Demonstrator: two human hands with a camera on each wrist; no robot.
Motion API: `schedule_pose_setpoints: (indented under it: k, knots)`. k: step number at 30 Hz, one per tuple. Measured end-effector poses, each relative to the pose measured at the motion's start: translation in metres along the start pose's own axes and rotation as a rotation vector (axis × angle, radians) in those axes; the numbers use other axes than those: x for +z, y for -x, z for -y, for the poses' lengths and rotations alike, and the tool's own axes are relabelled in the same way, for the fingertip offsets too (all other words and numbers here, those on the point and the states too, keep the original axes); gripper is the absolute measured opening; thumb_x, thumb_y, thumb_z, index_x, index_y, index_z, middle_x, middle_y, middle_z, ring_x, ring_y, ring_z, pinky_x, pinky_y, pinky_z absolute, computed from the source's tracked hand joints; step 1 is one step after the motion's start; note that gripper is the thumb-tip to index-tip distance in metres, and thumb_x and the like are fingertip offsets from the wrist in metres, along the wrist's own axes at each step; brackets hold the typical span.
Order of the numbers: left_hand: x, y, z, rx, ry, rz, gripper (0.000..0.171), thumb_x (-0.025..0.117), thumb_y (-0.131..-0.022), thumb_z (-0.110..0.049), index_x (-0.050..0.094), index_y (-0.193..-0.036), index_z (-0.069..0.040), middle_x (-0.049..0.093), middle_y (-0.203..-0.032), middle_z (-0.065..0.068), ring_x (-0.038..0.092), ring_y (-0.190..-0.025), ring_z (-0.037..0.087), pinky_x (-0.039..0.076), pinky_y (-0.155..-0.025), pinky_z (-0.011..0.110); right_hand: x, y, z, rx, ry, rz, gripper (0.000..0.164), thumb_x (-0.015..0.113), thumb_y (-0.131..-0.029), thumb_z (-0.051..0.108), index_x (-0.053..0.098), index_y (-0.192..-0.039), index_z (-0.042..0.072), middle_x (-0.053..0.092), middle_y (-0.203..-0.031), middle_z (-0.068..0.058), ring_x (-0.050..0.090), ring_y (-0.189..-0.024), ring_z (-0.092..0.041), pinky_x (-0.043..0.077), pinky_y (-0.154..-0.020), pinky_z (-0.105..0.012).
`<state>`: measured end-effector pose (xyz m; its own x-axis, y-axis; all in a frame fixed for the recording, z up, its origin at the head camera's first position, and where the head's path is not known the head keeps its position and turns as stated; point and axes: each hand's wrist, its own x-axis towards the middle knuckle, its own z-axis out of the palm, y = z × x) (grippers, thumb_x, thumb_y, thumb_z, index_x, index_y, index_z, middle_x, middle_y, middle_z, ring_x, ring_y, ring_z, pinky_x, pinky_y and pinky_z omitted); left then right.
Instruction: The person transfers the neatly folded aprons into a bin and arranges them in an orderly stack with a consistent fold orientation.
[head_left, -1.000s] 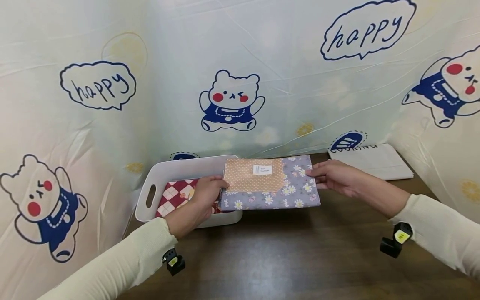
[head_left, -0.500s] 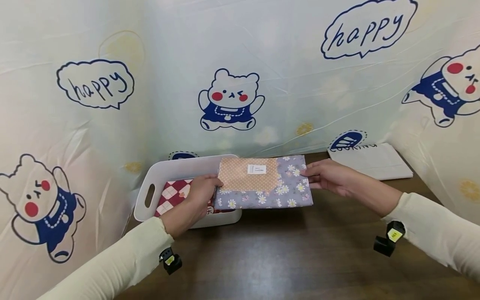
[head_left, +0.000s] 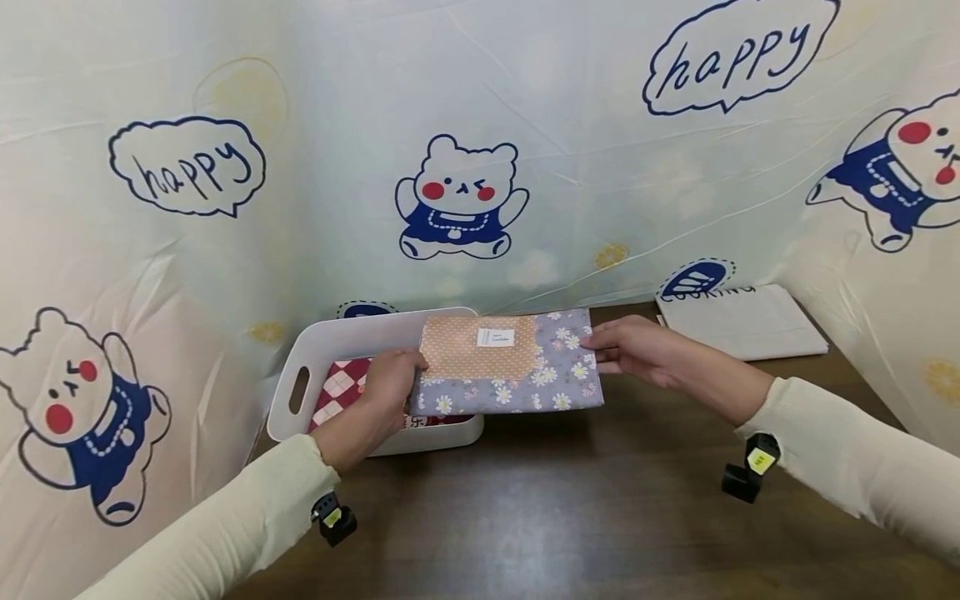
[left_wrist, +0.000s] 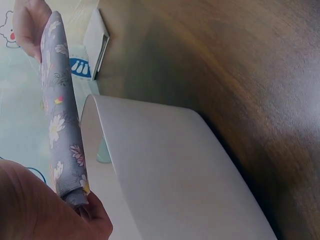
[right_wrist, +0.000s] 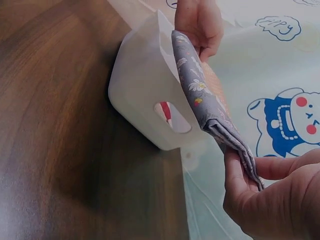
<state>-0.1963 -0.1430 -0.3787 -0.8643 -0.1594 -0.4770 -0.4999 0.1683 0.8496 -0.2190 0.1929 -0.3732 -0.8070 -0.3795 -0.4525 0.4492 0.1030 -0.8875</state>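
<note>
Currently: one folded floral cloth (head_left: 517, 396), aloft at the right end of a white bin (head_left: 438, 442), partly over it; left hand (head_left: 386, 387) pinching the left edge, right hand (head_left: 637, 350) pinching the right. One red checked item (head_left: 341, 387), inside bin. Handling, as judged: pinch every layer together, hold cloth level, clear the bin's wall, lower flat, release both ends evenly.

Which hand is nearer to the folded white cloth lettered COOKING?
Right. In the head view, the right hand, pinching the folded daisy-print fabric, is just left of the white cloth; the left hand is farther left, at the white bin.
</note>
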Motion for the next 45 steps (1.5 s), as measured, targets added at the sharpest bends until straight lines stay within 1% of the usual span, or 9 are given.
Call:
schedule_pose_setpoints:
  k: [5, 9, 14, 20, 27, 34, 38, 41, 45]
  knots:
    - [-0.005, -0.001, -0.001, 0.013, 0.022, 0.001, 0.053, 0.044, -0.100, -0.013, 0.041, -0.150, 0.003, 0.037, -0.156, 0.020, 0.040, -0.138, 0.035, 0.038, -0.118, 0.051, 0.005, -0.006, 0.002, 0.001, -0.003, -0.009, 0.023, 0.052, -0.103, 0.004, 0.052, -0.121, -0.009, 0.064, -0.094, 0.000, 0.064, -0.088, -0.012, 0.059, -0.083, -0.023]
    - [-0.009, -0.001, -0.004, 0.008, -0.010, -0.028, 0.054, 0.045, -0.099, -0.013, 0.041, -0.151, 0.002, 0.035, -0.159, 0.019, 0.035, -0.144, 0.036, 0.034, -0.121, 0.052, 0.009, -0.009, 0.004, 0.010, -0.028, -0.019, 0.017, 0.052, -0.103, 0.004, 0.055, -0.116, -0.006, 0.064, -0.093, -0.002, 0.064, -0.087, -0.013, 0.059, -0.082, -0.024]
    - [-0.013, -0.001, -0.007, 0.004, -0.023, -0.056, 0.054, 0.044, -0.099, -0.012, 0.042, -0.152, 0.001, 0.034, -0.162, 0.017, 0.034, -0.147, 0.035, 0.033, -0.121, 0.052, 0.015, -0.012, 0.006, -0.002, -0.041, -0.013, 0.019, 0.053, -0.103, 0.003, 0.056, -0.118, -0.007, 0.065, -0.094, -0.002, 0.064, -0.088, -0.014, 0.059, -0.082, -0.025]
    - [-0.021, -0.004, -0.006, 0.018, -0.040, -0.081, 0.053, 0.045, -0.099, -0.011, 0.043, -0.150, 0.003, 0.033, -0.164, 0.017, 0.027, -0.151, 0.033, 0.021, -0.127, 0.053, 0.021, -0.019, 0.005, -0.008, -0.044, -0.012, 0.020, 0.053, -0.102, 0.002, 0.055, -0.119, -0.008, 0.065, -0.091, -0.002, 0.064, -0.087, -0.013, 0.059, -0.083, -0.025]
    - [-0.028, -0.006, -0.001, 0.056, -0.014, -0.130, 0.046, 0.044, -0.097, -0.008, 0.049, -0.138, 0.010, 0.038, -0.158, 0.018, 0.033, -0.141, 0.030, 0.027, -0.125, 0.048, 0.030, -0.027, 0.006, 0.006, -0.060, -0.006, 0.018, 0.054, -0.102, 0.003, 0.057, -0.117, -0.007, 0.064, -0.094, -0.003, 0.063, -0.089, -0.015, 0.059, -0.083, -0.025]
    - [-0.035, -0.006, 0.004, 0.073, -0.008, -0.176, 0.044, 0.046, -0.095, -0.007, 0.053, -0.134, 0.011, 0.043, -0.153, 0.017, 0.038, -0.134, 0.027, 0.032, -0.119, 0.044, 0.039, -0.030, 0.010, 0.014, -0.067, -0.003, 0.006, 0.054, -0.102, 0.002, 0.057, -0.106, -0.001, 0.062, -0.091, -0.001, 0.060, -0.084, -0.013, 0.058, -0.079, -0.023]
    - [-0.037, -0.004, 0.005, 0.079, 0.001, -0.188, 0.042, 0.047, -0.094, -0.007, 0.053, -0.131, 0.011, 0.043, -0.151, 0.016, 0.037, -0.132, 0.025, 0.034, -0.115, 0.042, 0.041, -0.031, 0.010, 0.014, -0.065, 0.010, 0.005, 0.052, -0.103, 0.002, 0.057, -0.103, 0.000, 0.062, -0.089, -0.001, 0.060, -0.082, -0.012, 0.058, -0.077, -0.022]
    - [-0.039, -0.004, 0.004, 0.075, 0.002, -0.181, 0.044, 0.048, -0.094, -0.007, 0.051, -0.133, 0.011, 0.041, -0.153, 0.016, 0.036, -0.133, 0.026, 0.033, -0.117, 0.043, 0.041, -0.031, 0.009, 0.013, -0.066, 0.020, 0.007, 0.051, -0.103, 0.001, 0.058, -0.105, -0.001, 0.063, -0.088, -0.001, 0.061, -0.082, -0.013, 0.058, -0.077, -0.022]
    - [-0.043, -0.003, 0.003, 0.058, 0.009, -0.158, 0.051, 0.046, -0.094, -0.007, 0.045, -0.143, 0.011, 0.035, -0.160, 0.016, 0.032, -0.140, 0.026, 0.028, -0.122, 0.044, 0.044, -0.033, 0.010, 0.014, -0.075, 0.015, 0.010, 0.052, -0.103, 0.002, 0.058, -0.110, -0.002, 0.064, -0.088, -0.001, 0.063, -0.083, -0.013, 0.059, -0.077, -0.023]
